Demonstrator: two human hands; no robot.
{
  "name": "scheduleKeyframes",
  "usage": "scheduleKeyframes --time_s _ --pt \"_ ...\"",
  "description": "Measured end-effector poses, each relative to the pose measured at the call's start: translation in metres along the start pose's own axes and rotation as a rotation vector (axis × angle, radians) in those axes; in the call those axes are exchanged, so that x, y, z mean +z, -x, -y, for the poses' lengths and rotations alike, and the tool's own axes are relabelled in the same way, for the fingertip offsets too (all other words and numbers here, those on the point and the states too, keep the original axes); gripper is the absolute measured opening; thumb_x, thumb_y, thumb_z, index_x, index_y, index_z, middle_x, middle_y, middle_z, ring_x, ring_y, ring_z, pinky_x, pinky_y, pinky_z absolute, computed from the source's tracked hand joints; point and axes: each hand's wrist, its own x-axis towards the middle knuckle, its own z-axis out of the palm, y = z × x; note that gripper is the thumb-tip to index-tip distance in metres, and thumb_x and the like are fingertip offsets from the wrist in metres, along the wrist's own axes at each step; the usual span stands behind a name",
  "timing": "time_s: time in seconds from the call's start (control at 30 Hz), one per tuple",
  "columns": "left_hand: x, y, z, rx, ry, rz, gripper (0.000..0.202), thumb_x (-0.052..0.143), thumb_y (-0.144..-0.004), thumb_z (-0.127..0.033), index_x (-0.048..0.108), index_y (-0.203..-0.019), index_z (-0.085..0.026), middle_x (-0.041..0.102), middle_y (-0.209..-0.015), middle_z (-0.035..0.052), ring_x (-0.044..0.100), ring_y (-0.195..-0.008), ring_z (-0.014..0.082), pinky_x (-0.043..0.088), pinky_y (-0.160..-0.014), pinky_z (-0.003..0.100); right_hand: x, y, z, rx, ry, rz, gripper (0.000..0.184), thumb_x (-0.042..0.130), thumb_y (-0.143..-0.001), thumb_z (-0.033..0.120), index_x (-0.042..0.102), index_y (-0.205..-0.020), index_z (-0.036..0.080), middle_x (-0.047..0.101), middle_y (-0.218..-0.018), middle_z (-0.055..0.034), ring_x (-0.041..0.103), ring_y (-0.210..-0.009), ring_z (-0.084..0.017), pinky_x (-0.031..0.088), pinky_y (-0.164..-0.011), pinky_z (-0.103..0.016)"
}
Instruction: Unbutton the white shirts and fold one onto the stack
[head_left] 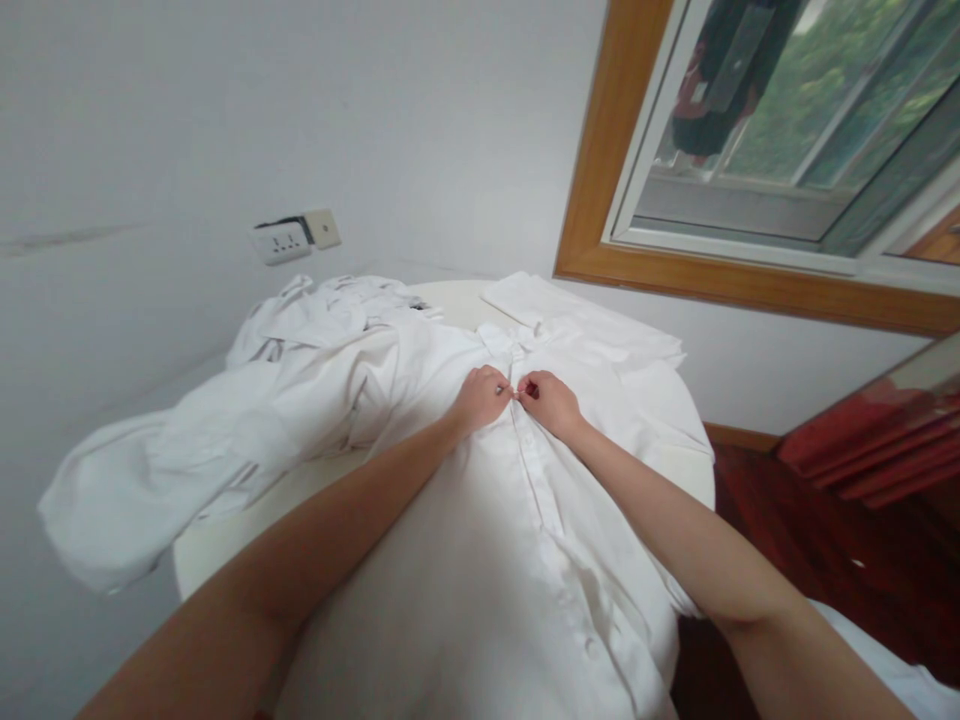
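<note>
A white button-up shirt [450,540] lies spread over a round table, its front placket running down the middle toward me. My left hand [484,397] pinches the placket just below the collar from the left side. From the right, my right hand [549,401] pinches the same spot, its fingertips meeting those of the left. Whatever small part sits between the fingertips, perhaps a button, is too hidden to make out. One sleeve [142,480] stretches to the left and hangs past the table edge. Lower on the placket, a button [591,646] shows.
The pale round table [255,535] stands against a white wall with a socket [283,242]. More crumpled white cloth [315,312] lies at the back left. A wood-framed window [750,283] is at upper right, and red fabric [885,435] hangs above the dark floor.
</note>
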Motion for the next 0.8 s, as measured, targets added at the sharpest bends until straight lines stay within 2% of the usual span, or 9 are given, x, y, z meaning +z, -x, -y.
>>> scheduleKeyframes --time_s 0.13,0.27,0.33,0.53,0.8 --pt "0.001 0.0 -0.001 -0.003 -0.027 -0.005 0.017 0.053 -0.079 -0.018 0.068 -0.073 -0.017 0.069 -0.089 0.0074 0.059 -0.095 0.0215 0.043 -0.092 0.038 -0.004 -0.001 -0.005 -0.061 -0.012 0.044 0.013 0.059 -0.081 0.028 0.063 -0.09 0.019 0.061 -0.081 -0.0012 0.053 -0.071 -0.012 0.036 -0.063 -0.022" --pt "0.003 -0.001 -0.001 -0.012 -0.036 -0.012 0.018 0.051 -0.081 -0.019 0.067 -0.073 -0.018 0.068 -0.088 0.0065 0.059 -0.095 0.0208 0.043 -0.092 0.038 -0.009 -0.002 -0.005 -0.112 0.035 0.076 0.024 0.045 -0.091 0.034 0.062 -0.083 0.018 0.063 -0.078 -0.0024 0.053 -0.071 -0.014 0.034 -0.061 -0.023" --pt "0.003 -0.001 -0.001 -0.007 -0.036 -0.006 0.019 0.049 -0.083 -0.019 0.066 -0.073 -0.018 0.067 -0.088 0.0066 0.058 -0.095 0.0208 0.042 -0.092 0.038 -0.008 -0.001 -0.001 -0.107 0.128 0.051 0.03 0.04 -0.094 0.035 0.061 -0.082 0.019 0.064 -0.082 -0.0043 0.055 -0.074 -0.015 0.033 -0.061 -0.024" --pt "0.004 0.002 0.002 0.035 -0.041 -0.006 0.015 0.049 -0.083 -0.016 0.064 -0.08 -0.017 0.064 -0.094 0.0085 0.056 -0.098 0.022 0.042 -0.092 0.039 -0.001 0.003 0.007 -0.161 0.339 0.043 0.027 0.036 -0.096 0.034 0.059 -0.096 0.022 0.064 -0.097 -0.007 0.058 -0.082 -0.018 0.033 -0.061 -0.026" --pt "0.005 0.007 -0.002 0.023 -0.104 -0.028 0.021 0.043 -0.088 -0.022 0.063 -0.088 -0.015 0.061 -0.098 0.0118 0.053 -0.099 0.0242 0.042 -0.091 0.041 -0.001 -0.003 -0.001 -0.129 0.271 0.033 0.03 0.034 -0.096 0.033 0.059 -0.085 0.021 0.065 -0.089 -0.0041 0.057 -0.079 -0.016 0.031 -0.06 -0.026"
